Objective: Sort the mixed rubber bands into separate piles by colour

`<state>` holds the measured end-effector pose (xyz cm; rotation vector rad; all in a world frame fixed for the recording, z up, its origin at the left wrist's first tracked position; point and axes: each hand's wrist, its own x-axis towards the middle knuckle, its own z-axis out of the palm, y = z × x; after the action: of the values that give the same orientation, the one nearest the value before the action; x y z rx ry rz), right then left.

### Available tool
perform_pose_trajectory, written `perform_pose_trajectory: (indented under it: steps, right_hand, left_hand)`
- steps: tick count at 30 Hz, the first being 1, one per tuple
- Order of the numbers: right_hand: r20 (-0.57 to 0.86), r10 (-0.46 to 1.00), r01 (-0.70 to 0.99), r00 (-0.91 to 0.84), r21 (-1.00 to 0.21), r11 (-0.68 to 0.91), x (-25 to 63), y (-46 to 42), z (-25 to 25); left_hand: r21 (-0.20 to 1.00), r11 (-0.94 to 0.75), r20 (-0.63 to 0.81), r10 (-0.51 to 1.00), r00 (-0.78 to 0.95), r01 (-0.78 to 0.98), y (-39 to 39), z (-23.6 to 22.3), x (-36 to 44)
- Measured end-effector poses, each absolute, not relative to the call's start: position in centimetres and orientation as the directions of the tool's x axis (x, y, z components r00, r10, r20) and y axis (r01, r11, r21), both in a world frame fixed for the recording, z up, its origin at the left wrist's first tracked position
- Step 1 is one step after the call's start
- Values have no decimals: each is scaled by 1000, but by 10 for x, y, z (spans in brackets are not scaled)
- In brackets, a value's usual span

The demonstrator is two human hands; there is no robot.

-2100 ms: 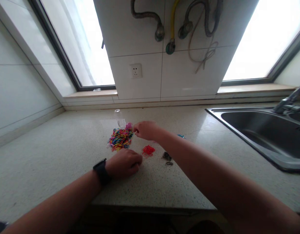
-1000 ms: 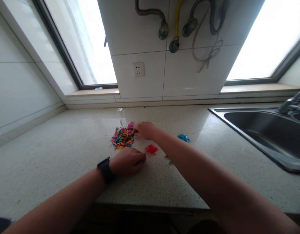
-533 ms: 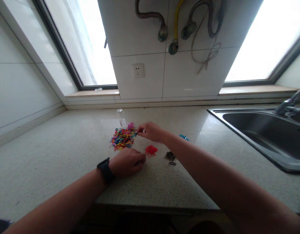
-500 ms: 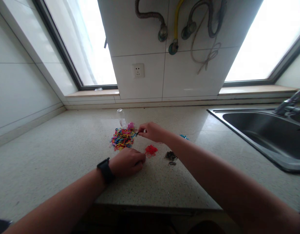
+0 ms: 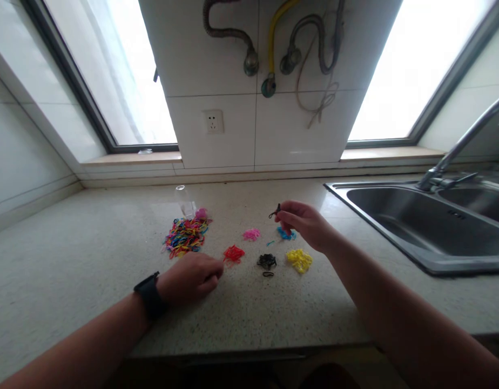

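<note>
My right hand (image 5: 305, 221) is raised above the counter, thumb and fingers pinching a small black rubber band (image 5: 275, 211). Beneath its fingertips lies a blue pile of bands (image 5: 285, 234). Loosely curled, my left hand (image 5: 188, 276) rests on the counter with its palm side hidden. Its fingertips are close to a red pile (image 5: 233, 254), and a mixed, many-coloured heap of bands (image 5: 186, 235) lies just behind it. A black pile (image 5: 267, 261), with one separate black band (image 5: 268, 274) in front, sits between a yellow pile (image 5: 299, 260) and the red one. Behind is a pink pile (image 5: 251, 234).
A clear container (image 5: 187, 207) and a pink item (image 5: 201, 213) are behind the mixed heap. A lone teal band (image 5: 270, 243) lies mid-counter. The steel sink (image 5: 379, 227) with its faucet (image 5: 439, 170) is on the right. The counter's front edge (image 5: 241, 354) is near me.
My right hand has moved right, from beside the mixed heap to above the blue pile, carrying the black rubber band. The view has shifted right. My left hand stays beside the red pile.
</note>
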<state>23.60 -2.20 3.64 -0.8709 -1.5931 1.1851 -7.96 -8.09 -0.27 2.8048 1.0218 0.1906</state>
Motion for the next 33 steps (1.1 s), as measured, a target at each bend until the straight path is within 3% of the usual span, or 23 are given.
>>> perform_pose_trajectory:
  steps: [3, 23, 29, 33]
  right_hand:
    - [279, 907, -81, -315, -960, 268, 240, -27, 34]
    - [307, 882, -188, -357, -949, 254, 246, -33, 43]
    - [320, 875, -153, -363, -947, 283, 247, -33, 44]
    - [315, 865, -12, -391, -941, 337, 248, -31, 40]
  left_hand:
    - [193, -749, 52, 653, 756, 634, -81, -2, -79]
    - [231, -740, 21, 653, 757, 632, -78, -6, -80]
    - [236, -743, 30, 650, 760, 626, -78, -8, -81]
    - [240, -740, 27, 653, 757, 629, -78, -7, -80]
